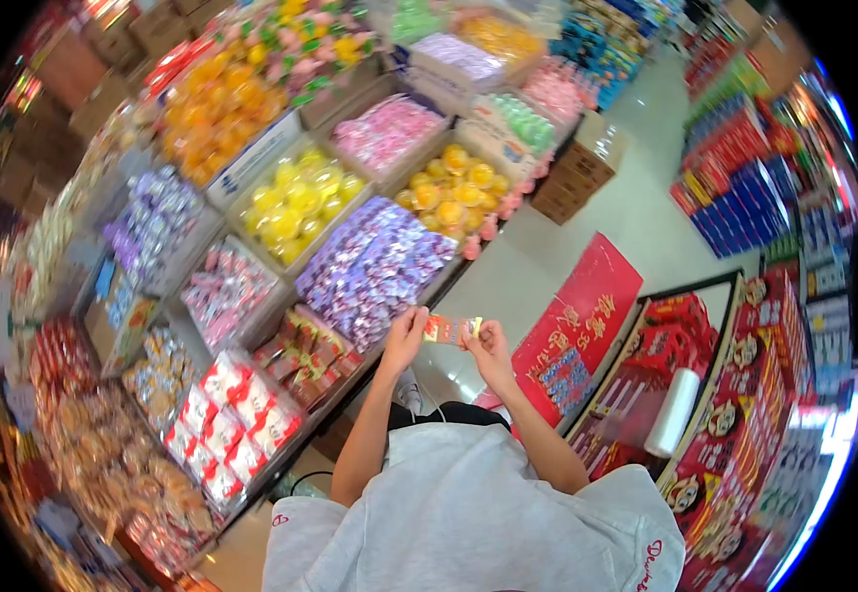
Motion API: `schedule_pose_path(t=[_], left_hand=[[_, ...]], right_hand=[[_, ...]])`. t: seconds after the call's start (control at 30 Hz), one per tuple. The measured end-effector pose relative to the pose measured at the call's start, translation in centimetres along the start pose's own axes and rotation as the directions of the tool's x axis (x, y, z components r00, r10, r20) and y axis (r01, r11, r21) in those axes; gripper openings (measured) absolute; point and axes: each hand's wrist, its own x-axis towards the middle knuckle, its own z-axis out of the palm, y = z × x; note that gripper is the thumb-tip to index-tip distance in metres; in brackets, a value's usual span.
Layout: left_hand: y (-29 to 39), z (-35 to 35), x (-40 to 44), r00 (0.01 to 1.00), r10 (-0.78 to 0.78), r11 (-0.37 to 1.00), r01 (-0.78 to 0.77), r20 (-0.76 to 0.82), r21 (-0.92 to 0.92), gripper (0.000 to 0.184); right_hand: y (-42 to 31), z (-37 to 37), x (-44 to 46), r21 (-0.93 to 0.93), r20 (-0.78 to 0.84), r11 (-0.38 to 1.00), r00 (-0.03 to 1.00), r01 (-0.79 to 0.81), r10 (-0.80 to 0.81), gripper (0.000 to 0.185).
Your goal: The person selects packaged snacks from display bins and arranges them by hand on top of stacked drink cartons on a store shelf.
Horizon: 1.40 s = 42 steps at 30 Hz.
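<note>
A small orange and yellow snack packet is stretched level between my two hands, in front of my body. My left hand pinches its left end, and my right hand pinches the right end. The print on the packet is too small to read. Just beyond my left hand lies a heap of purple and white wrapped candies in a bin. Yellow-orange round candies in clear wrap fill the bin beyond that.
Candy bins stretch along my left, with red and white packs nearest. A cardboard box stands on the floor ahead. To my right are a red sign board, a white roll and shelves of boxed goods.
</note>
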Motion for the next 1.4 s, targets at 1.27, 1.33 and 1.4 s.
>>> schedule_pose_path(t=[1.27,1.33,1.4], left_hand=[[-5.6,46.9,-12.5,0.192,-0.354,0.911,0.292,0.915,0.291,0.014],[-5.6,50.0,-14.1,0.146,-0.245,0.933,0.305,0.958,0.192,0.022],[-5.4,52.0,-15.7,0.063,-0.227,0.931,0.308,0.972,0.197,0.032]], right_hand=[[-3.6,-31.2,-29.9,-0.11,-0.972,0.945,0.164,0.308,-0.167,0.04],[-4.5,-33.1,-31.5,-0.126,-0.984,0.934,0.074,0.333,-0.159,0.044],[-4.9,-34.2,-33.0,-0.176,-0.983,0.924,-0.006,0.34,-0.185,0.045]])
